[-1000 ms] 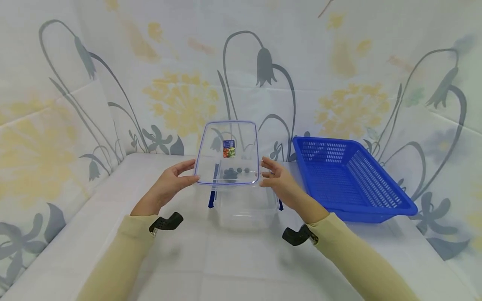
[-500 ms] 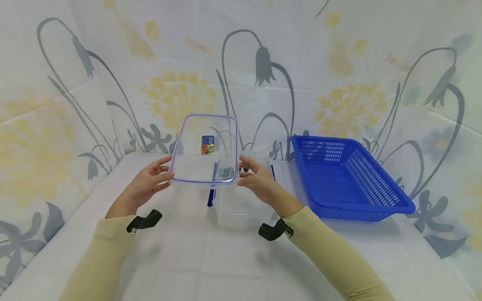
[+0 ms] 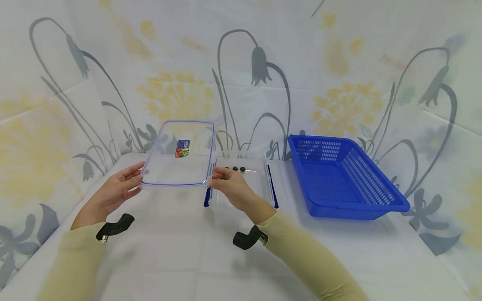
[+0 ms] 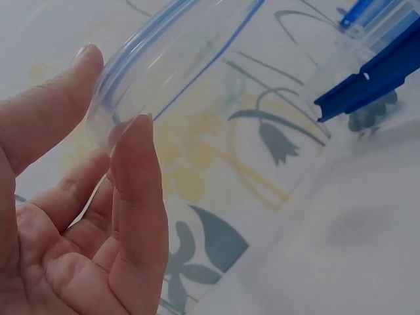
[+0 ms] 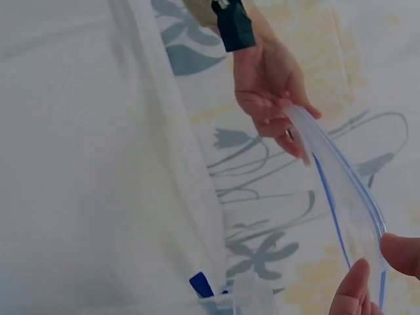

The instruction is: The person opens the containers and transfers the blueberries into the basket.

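A clear plastic lid (image 3: 169,169) with a blue seal line and a small colourful label is held up, tilted, above the table. My left hand (image 3: 114,191) pinches its left corner between thumb and fingers, as the left wrist view also shows. At the near right corner, my right hand (image 3: 235,188) pinches the lid's edge. Behind the right hand stands a clear plastic container (image 3: 263,186), its blue side clips (image 3: 273,188) hanging open. Several small dark round things (image 3: 242,169) show at the container's far part; my right hand hides some of the container.
A blue perforated basket (image 3: 346,211) stands on the right side of the table, near the back. White cloth covers the table (image 3: 169,255). A flower-patterned curtain (image 3: 301,62) hangs behind and at the sides.
Both hands have carried the lid leftward, from over the container to its left. More of the container and the dark round things are uncovered.
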Demonstrator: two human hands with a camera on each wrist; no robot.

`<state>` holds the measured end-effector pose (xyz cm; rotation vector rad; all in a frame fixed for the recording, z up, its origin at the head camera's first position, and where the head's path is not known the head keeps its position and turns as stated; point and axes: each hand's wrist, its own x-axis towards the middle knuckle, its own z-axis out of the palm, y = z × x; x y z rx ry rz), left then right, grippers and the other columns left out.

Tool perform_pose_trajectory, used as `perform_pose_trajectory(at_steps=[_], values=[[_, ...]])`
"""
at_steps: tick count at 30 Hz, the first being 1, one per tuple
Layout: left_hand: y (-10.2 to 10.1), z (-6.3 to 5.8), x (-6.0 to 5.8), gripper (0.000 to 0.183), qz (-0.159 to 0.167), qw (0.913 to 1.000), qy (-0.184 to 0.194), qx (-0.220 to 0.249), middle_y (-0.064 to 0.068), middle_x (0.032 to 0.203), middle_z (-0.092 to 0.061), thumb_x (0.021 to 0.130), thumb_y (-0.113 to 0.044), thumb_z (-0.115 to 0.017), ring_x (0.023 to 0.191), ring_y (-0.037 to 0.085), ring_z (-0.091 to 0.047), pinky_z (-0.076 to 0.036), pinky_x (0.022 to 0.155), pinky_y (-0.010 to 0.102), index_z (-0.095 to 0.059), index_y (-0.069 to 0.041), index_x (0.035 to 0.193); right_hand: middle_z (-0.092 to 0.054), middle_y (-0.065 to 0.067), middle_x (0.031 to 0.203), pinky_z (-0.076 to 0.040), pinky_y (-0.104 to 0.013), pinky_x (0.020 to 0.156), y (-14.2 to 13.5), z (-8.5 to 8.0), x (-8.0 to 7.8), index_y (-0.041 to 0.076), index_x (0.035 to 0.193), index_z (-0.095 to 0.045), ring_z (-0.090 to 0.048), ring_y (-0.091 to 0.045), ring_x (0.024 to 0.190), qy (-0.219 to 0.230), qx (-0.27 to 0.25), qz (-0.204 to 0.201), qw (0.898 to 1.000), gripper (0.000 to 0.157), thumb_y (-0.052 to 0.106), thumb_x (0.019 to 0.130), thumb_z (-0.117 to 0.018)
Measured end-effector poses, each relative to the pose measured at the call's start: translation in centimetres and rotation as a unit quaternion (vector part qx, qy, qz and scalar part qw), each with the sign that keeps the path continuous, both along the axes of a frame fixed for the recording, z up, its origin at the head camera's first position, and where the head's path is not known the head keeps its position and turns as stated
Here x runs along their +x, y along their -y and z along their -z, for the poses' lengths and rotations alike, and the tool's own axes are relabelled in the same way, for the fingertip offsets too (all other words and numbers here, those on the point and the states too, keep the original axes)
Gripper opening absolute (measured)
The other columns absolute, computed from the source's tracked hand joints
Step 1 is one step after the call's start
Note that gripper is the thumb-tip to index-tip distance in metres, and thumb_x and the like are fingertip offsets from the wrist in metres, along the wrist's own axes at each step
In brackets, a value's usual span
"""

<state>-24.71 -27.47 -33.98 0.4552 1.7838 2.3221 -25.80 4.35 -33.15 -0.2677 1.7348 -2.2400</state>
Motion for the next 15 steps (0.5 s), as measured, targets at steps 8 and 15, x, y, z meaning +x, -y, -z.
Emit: perform_pose_trajectory(at_steps=[8, 15], values=[[2.4, 0.9, 0.4, 0.037, 0.017, 0.9998, -0.004, -0.005, -0.004, 0.108, -0.061, 0.096, 0.001, -0.046, 0.09, 0.008, -0.061, -0.049, 0.077, 0.021, -0.064, -0.024, 0.116, -0.05, -0.008, 0.092, -0.05, -0.034, 0.083, 2.9, 0.9, 0.7, -0.005, 0.132, -0.043, -0.057, -0.018, 0.081, 0.034, -0.013, 0.028, 0.999, 0.053, -0.014, 0.082, -0.06], [4.4, 1.3, 1.0, 0.038, 0.024, 0.9997, 0.002, -0.001, -0.005, 0.108, -0.062, 0.097, 0.001, -0.044, 0.09, 0.008, -0.061, -0.049, 0.078, 0.021, -0.064, -0.024, 0.117, -0.051, -0.01, 0.091, -0.051, -0.036, 0.082, 4.9, 1.6, 1.4, -0.007, 0.126, -0.046, -0.057, -0.018, 0.078, 0.07, -0.038, 0.024, 0.997, 0.045, -0.014, 0.084, -0.058]])
